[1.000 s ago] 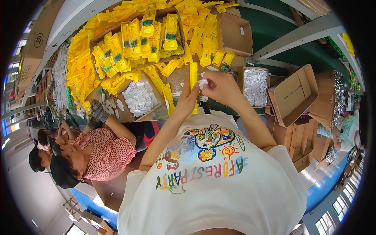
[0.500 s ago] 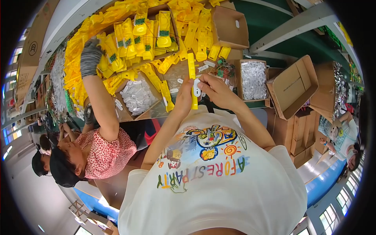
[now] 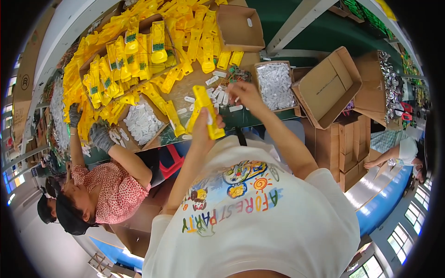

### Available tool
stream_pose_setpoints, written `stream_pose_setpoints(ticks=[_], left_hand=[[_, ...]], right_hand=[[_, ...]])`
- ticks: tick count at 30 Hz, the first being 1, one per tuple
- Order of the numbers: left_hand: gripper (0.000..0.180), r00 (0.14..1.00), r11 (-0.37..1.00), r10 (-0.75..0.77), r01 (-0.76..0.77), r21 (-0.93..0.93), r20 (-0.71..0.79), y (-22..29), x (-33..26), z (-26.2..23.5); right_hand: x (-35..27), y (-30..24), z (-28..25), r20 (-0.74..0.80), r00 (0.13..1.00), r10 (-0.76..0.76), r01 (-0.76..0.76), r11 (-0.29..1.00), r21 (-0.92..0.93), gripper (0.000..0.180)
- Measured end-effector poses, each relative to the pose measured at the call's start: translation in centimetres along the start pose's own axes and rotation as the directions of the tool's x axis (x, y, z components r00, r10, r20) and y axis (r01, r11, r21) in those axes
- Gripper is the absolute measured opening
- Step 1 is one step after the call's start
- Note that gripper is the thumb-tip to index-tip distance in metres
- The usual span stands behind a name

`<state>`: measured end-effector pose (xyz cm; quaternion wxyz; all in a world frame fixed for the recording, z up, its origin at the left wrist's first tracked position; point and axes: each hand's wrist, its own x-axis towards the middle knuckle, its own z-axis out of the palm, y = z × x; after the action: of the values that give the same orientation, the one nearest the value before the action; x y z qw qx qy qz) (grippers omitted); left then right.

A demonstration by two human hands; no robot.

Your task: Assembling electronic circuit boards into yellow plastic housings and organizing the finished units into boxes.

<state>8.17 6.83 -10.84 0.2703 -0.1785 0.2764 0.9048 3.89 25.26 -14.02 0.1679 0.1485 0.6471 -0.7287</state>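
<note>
My left hand (image 3: 202, 130) is wrapped round a long yellow plastic housing (image 3: 202, 98), which stands tilted above the table's near edge. My right hand (image 3: 249, 98) is apart from it, over the table to the right. Its fingers are partly curled, with a gap between thumb and forefinger and nothing visible in them. Close by lie small white plastic pieces (image 3: 220, 96) and a tangle of green circuit boards with thin wires (image 3: 239, 74).
A carton of white pieces (image 3: 275, 85) stands right, beside a tilted empty carton (image 3: 329, 90). Yellow housings (image 3: 204, 51) are heaped at the back left. At left, a co-worker's gloved hands (image 3: 101, 136) are near another box of white pieces (image 3: 142, 124).
My right hand has left the yellow housing and moved to the right. The housing has tilted in my left hand. The co-worker's raised arm has come down, and the view has shifted.
</note>
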Motion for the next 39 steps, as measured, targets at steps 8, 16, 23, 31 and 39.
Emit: stream_pose_setpoints(ticks=[8, 16, 23, 31, 39], left_hand=[[0.044, 0.993, 0.994, -0.111, 0.112, 0.018, -0.039, 0.2, -0.5, -0.8], [0.03, 0.976, 0.77, 0.217, -0.151, 0.62, -0.032, 1.1, 3.3, 1.6], [0.046, 0.894, 0.43, 0.373, -0.403, 0.808, 0.247, 0.7, 6.8, 8.0], [0.038, 0.814, 0.331, 0.548, -0.422, 0.844, 0.192, 3.7, 6.2, 9.9], [0.03, 0.85, 0.375, 0.527, -0.262, 0.889, 0.028, 5.7, 5.7, 9.1]], right_hand=[[10.0, 5.4, -5.3, -0.057, 0.813, -0.58, -0.007, 0.089, -0.996, 0.036], [1.2, -2.2, -5.4, -0.127, 0.86, -0.494, 0.263, 0.644, -0.718, 0.036], [-3.7, -6.6, -1.4, -0.006, 0.689, -0.725, 0.447, 0.431, -0.784, 0.044], [-2.0, -9.5, -3.4, 0.005, 0.714, -0.7, 0.624, 0.632, -0.46, 0.038], [0.0, -3.6, -5.6, -0.004, 0.885, -0.466, 0.439, 0.836, -0.328, 0.033]])
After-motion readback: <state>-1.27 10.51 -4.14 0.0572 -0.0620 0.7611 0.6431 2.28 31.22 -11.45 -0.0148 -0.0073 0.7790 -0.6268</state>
